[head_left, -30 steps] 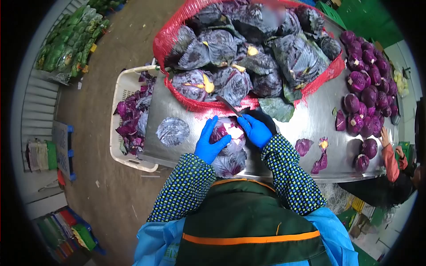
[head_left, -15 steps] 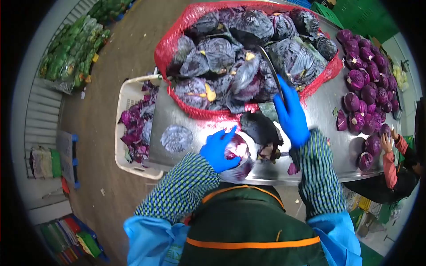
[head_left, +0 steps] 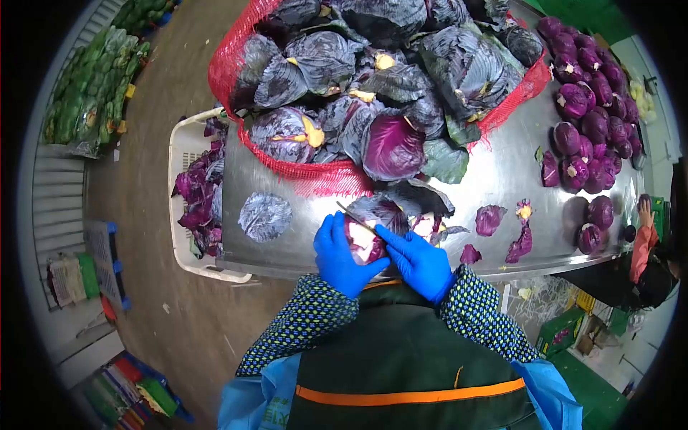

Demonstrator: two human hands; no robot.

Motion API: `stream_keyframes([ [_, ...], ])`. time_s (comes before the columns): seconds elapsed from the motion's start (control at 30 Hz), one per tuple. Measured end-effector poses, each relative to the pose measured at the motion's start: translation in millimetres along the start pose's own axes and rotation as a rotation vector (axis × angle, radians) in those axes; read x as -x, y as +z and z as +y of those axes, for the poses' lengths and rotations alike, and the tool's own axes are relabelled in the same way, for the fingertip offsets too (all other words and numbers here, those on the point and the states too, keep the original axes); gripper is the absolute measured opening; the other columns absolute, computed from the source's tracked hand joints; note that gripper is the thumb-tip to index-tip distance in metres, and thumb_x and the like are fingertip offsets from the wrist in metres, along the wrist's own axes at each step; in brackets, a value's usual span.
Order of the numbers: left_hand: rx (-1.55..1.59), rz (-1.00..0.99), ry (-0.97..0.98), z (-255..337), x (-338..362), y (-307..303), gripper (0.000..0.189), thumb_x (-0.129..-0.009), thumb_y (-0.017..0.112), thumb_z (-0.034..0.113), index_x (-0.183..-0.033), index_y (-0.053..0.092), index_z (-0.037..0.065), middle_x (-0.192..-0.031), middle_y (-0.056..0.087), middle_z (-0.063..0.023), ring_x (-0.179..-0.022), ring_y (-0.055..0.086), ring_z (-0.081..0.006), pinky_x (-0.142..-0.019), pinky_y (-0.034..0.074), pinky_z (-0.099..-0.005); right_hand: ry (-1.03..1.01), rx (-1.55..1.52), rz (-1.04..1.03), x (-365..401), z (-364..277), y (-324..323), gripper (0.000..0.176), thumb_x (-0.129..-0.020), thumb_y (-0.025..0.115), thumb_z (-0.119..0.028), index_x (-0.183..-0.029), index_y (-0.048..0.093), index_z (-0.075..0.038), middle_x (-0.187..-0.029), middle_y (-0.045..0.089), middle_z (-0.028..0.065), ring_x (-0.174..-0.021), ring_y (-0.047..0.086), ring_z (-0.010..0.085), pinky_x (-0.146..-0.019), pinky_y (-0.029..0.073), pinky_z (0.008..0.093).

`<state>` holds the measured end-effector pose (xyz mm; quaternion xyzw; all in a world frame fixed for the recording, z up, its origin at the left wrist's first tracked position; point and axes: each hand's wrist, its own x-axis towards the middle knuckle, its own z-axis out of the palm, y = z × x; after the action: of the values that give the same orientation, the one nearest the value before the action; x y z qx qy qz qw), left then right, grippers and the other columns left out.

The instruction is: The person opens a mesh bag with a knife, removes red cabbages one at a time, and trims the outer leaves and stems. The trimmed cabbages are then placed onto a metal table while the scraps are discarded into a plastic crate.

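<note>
Blue-gloved left hand (head_left: 340,256), blue-gloved right hand (head_left: 417,262), purple-white cabbage (head_left: 364,245), red mesh sack (head_left: 322,179), dotted sleeve (head_left: 308,319), silver table (head_left: 502,175)

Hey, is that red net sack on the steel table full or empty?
Full: the red net sack is heaped with dark purple cabbages, piled well above its rim.

Sack (head_left: 301,175) behind cabbage (head_left: 365,240) — crate (head_left: 188,154) left

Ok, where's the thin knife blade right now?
In the head view, low centre: the thin knife blade lies across the purple cabbage head, between the blue-gloved left hand and right hand, near the front edge of the steel table.
</note>
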<state>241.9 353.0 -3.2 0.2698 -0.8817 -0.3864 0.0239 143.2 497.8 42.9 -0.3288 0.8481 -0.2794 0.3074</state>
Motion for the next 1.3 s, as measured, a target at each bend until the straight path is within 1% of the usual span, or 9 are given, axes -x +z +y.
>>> stream_keyframes([
  [0.17,-0.120,0.082,0.067,6,4,7,0.111,-0.049,0.085,0.041,-0.133,0.027,-0.003,-0.127,0.034,-0.0255,-0.117,0.035,-0.0389,-0.098,0.032,-0.0481,-0.050,0.048,0.269,-38,85,13,0.039,-0.094,0.044,-0.019,-0.132,0.043,-0.013,-0.098,0.061,0.0171,-0.085,0.062,0.0307,-0.073,0.050,0.0374],
  [0.27,-0.085,0.076,0.126,-1,13,4,0.112,-0.049,0.084,0.039,-0.135,0.025,-0.003,-0.129,0.031,-0.0262,-0.118,0.034,-0.0397,-0.097,0.032,-0.0484,0.214,-0.663,0.021,-34,74,3,0.059,-0.087,0.059,-0.029,-0.134,0.036,-0.001,-0.113,0.059,0.0184,-0.102,0.059,0.0249,-0.087,0.046,0.0335],
  [0.5,0.276,-0.068,0.106,-6,8,-19,0.109,-0.052,0.086,0.032,-0.138,0.025,0.003,-0.124,0.034,-0.0216,-0.117,0.035,-0.0368,-0.099,0.033,-0.0450,0.186,-0.232,0.087,-50,36,-1,0.028,-0.080,0.065,-0.029,-0.094,0.062,-0.005,-0.077,0.062,0.0180,-0.071,0.061,0.0308,-0.065,0.048,0.0340],
  [0.7,0.241,-0.085,0.229,1,8,3,0.076,-0.057,0.084,0.031,-0.122,0.050,0.011,-0.121,0.035,-0.0156,-0.116,0.036,-0.0327,-0.100,0.034,-0.0403,0.036,-0.633,0.705,-73,25,-68,0.039,-0.087,0.059,-0.022,-0.119,0.052,-0.001,-0.096,0.063,0.0120,-0.087,0.058,0.0149,-0.077,0.047,0.0281],
  [0.9,0.483,-0.067,-0.170,-11,-23,-8,0.018,-0.083,0.063,0.020,-0.086,0.064,0.002,-0.065,0.058,-0.0059,-0.062,0.057,-0.0170,-0.064,0.047,-0.0319,0.142,-0.330,0.320,10,43,12,0.052,-0.080,0.069,-0.026,-0.122,0.050,-0.001,-0.121,0.053,0.0181,-0.113,0.050,0.0249,-0.095,0.039,0.0347],
  [0.93,0.485,-0.068,-0.386,-32,-35,-15,0.019,-0.085,0.061,0.020,-0.093,0.062,0.002,-0.077,0.061,-0.0070,-0.070,0.058,-0.0144,-0.066,0.047,-0.0296,0.187,-0.471,0.294,8,47,16,0.052,-0.080,0.068,-0.026,-0.123,0.050,-0.001,-0.119,0.054,0.0182,-0.110,0.051,0.0235,-0.094,0.039,0.0336],
  [1.03,-0.089,0.315,0.225,-40,-41,-47,0.044,-0.076,0.070,0.018,-0.114,0.053,0.003,-0.108,0.056,-0.0137,-0.095,0.055,-0.0249,-0.083,0.044,-0.0366,0.194,-0.660,0.146,-4,62,10,0.051,-0.082,0.066,-0.025,-0.125,0.050,-0.002,-0.111,0.060,0.0167,-0.102,0.056,0.0192,-0.090,0.042,0.0301],
  [1.1,0.102,-0.365,0.562,23,-38,-52,0.070,-0.068,0.076,0.023,-0.128,0.043,0.005,-0.125,0.045,-0.0202,-0.114,0.044,-0.0347,-0.096,0.036,-0.0429,0.224,-0.781,0.005,-15,60,-4,0.046,-0.087,0.059,-0.021,-0.127,0.047,-0.001,-0.110,0.060,0.0135,-0.103,0.055,0.0171,-0.090,0.042,0.0290],
  [1.3,0.149,-0.319,0.106,14,-11,8,0.113,-0.050,0.084,0.040,-0.140,0.023,0.008,-0.133,0.028,-0.0237,-0.122,0.029,-0.0417,-0.102,0.027,-0.0505,0.017,-0.456,0.243,50,42,-11,0.038,-0.091,0.049,-0.010,-0.130,0.047,-0.007,-0.101,0.056,0.0112,-0.087,0.056,0.0193,-0.079,0.045,0.0278],
])
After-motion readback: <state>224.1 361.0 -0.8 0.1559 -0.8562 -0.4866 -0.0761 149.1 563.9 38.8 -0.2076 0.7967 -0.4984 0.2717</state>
